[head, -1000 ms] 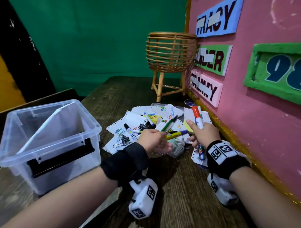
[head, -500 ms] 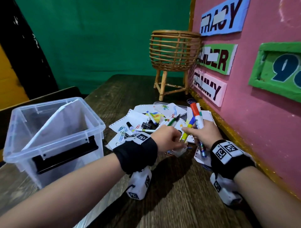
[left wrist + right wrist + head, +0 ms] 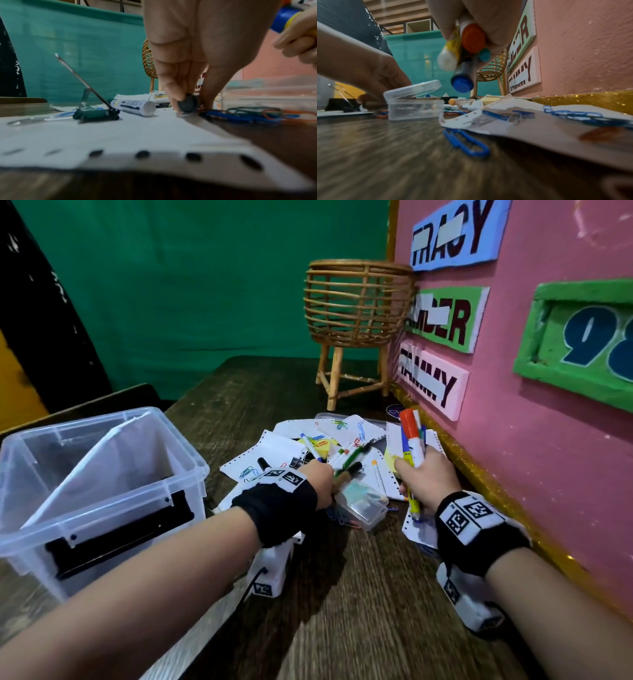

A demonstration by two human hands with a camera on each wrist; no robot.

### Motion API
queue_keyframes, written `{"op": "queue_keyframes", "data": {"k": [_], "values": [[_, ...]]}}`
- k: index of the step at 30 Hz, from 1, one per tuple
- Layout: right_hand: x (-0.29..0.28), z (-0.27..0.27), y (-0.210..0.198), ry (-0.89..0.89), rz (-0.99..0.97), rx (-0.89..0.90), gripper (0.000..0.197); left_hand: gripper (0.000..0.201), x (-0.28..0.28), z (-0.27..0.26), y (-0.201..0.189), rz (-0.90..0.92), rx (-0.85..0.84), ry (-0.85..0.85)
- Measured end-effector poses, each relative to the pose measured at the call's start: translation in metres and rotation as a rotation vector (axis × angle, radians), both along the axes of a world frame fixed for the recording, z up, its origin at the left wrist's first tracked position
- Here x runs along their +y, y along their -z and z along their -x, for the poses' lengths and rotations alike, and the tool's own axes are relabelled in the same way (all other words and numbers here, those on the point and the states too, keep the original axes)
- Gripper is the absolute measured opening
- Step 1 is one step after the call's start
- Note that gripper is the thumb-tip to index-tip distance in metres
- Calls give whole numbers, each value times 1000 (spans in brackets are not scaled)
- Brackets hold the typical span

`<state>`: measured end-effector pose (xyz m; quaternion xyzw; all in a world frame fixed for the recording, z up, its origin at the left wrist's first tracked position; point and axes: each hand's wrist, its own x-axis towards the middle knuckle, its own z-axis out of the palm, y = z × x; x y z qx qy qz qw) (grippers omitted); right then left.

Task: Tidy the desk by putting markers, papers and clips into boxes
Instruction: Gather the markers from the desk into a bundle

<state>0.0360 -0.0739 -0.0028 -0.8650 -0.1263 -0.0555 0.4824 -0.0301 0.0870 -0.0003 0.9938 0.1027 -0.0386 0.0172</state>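
Several capped markers [image 3: 412,453], orange-topped tallest, bunch in right hand [image 3: 428,477]; left hand [image 3: 317,481] pinches green pens [image 3: 349,460].

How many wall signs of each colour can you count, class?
Blue sign: 1
Green signs: 2
Pink sign: 1
Total: 4

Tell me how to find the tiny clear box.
Look at the paper pile beside the pink wall. At its near edge, between the two hands, sits the tiny box. Unlike the big bin, its lid is flipped open.
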Motion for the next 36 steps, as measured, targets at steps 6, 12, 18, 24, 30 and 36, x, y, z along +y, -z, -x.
{"op": "queue_keyframes", "data": {"k": [6, 12, 18, 24, 30, 36], "values": [[2, 5, -3, -24, -97, -34, 41, 32, -16, 6, -6, 316, -324, 51], [17, 22, -7, -29, -53, -158, 33, 31, -31, 22, -6, 413, -439, 260], [21, 23, -5, -75, -1, -132, 30, 21, 21, 7, -12, 90, -244, -120], [20, 29, -8, -143, -63, -103, 27, 29, 49, 5, -7, -10, 42, -312], [21, 32, -10, -211, -100, -25, 28, 27, 45, 13, -11, 64, 60, -369], [21, 44, -15, -318, -149, 41, 22, 16, 18, 37, -33, 667, -391, -228]]}}
